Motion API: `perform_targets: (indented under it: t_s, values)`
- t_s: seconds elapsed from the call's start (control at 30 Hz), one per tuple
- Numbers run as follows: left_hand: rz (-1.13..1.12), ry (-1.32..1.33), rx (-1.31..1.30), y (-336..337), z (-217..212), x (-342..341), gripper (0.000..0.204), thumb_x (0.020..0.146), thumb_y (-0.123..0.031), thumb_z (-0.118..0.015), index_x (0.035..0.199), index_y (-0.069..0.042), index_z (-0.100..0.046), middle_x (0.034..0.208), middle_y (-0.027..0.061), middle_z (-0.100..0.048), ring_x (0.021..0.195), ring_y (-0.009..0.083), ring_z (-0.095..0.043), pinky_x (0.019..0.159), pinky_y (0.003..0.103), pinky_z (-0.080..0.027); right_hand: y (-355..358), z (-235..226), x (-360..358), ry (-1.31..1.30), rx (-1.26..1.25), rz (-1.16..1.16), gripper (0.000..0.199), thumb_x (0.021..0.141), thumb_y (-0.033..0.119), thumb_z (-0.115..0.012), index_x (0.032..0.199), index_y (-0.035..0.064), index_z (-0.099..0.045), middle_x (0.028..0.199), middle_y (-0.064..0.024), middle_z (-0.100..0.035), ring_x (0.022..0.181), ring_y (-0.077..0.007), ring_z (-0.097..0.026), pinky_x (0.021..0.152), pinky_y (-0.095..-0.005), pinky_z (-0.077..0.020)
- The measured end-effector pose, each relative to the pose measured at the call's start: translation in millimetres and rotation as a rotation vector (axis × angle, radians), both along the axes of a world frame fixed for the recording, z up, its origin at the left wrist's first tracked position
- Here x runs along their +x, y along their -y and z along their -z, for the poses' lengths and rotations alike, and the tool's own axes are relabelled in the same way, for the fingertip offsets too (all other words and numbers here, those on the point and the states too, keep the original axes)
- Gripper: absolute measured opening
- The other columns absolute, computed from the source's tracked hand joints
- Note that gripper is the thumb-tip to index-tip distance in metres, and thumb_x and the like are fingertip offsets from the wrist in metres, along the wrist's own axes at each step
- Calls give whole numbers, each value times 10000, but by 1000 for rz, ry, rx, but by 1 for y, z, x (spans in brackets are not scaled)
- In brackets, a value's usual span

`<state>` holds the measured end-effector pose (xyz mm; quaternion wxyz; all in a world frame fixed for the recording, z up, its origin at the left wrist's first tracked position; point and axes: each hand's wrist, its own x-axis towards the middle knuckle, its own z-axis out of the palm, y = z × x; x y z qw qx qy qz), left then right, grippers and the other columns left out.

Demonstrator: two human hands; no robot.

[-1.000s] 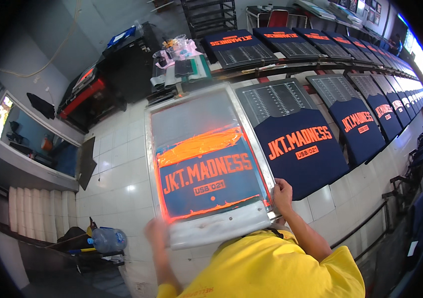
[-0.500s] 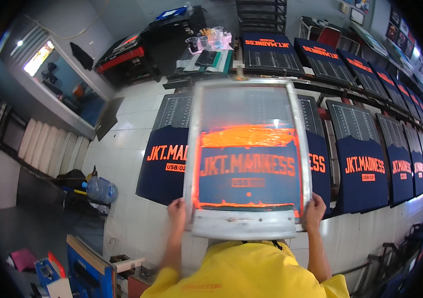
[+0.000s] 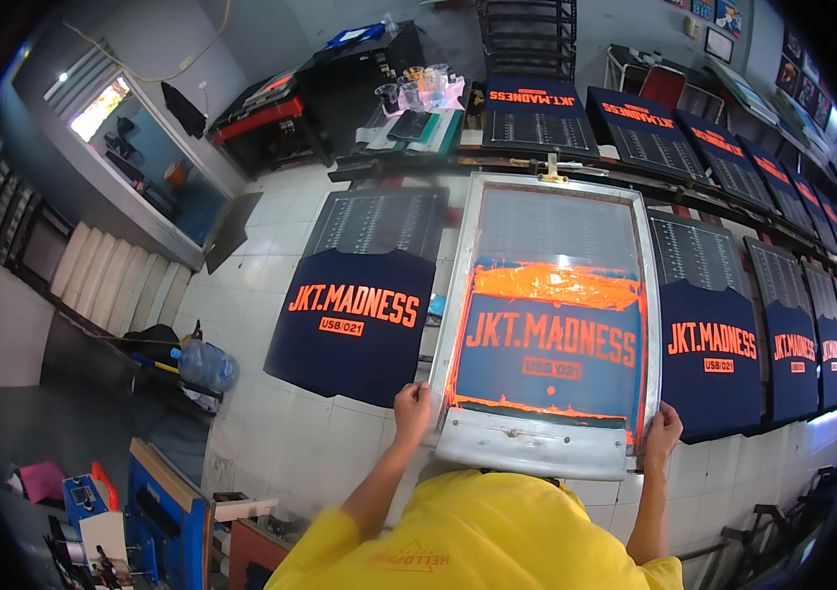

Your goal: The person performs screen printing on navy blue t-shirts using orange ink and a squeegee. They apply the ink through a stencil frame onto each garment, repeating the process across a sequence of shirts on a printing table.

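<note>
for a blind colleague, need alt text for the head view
Both hands, left hand and right hand, grip the near corners of a metal-framed printing screen smeared with orange ink. Printed navy shirts lie in rows along the tables on either side.

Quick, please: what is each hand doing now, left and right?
Left hand: closed on the screen frame.
Right hand: closed on the same frame.

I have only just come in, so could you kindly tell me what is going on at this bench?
A person in a yellow shirt holds a metal-framed printing screen smeared with orange ink by its near corners, left hand and right hand on either side. The screen lies over a long row of dark navy garments. The navy garment with orange lettering to its left is already printed, as are those to the right.
</note>
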<state>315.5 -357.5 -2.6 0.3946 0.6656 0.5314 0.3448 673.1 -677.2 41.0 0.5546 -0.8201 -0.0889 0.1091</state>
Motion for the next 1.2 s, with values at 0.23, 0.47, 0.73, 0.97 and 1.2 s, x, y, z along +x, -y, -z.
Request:
perform_targets:
  t_s: [0.23, 0.47, 0.73, 0.97, 1.2]
  values:
    - [25, -24, 66, 0, -1, 11, 272, 924, -188, -611, 922, 72, -691, 793, 183, -661, 713, 268, -645, 662, 370, -479, 11, 31, 16, 56, 21, 7, 287, 901, -19, -461, 1104, -101, -646, 946, -107, -696, 835, -142, -633, 802, -280, -502]
    - [1, -55, -30, 2, 0, 15, 268, 921, -177, -604, 929, 77, -690, 811, 181, -669, 728, 253, -654, 677, 354, -487, 8, 27, 18, 45, 20, -15, 313, 893, -9, -472, 1139, -99, -643, 942, -120, -699, 834, -151, -641, 779, -284, -496]
    - [-8, 15, 9, -3, 10, 16, 269, 918, -171, -603, 929, 85, -682, 803, 172, -661, 698, 232, -626, 664, 342, -475, 4, 24, 16, 71, -9, 1, 295, 899, -19, -476, 1128, -107, -640, 945, -141, -702, 849, -167, -659, 769, -297, -513]
    - [0, -27, -23, -7, 1, 21, 277, 913, -184, -617, 903, 88, -669, 780, 138, -654, 698, 194, -603, 678, 336, -473, 3, 39, 26, 28, 27, 21, 309, 897, -7, -483, 1142, -118, -635, 968, -172, -710, 889, -200, -677, 826, -315, -519]
    - [4, -17, -74, -14, 2, 15, 282, 934, -174, -607, 975, 96, -676, 814, 117, -673, 745, 157, -618, 706, 306, -484, -11, 32, 26, 22, -5, 10, 309, 894, -7, -484, 1137, -111, -644, 965, -179, -712, 874, -207, -681, 822, -320, -519]
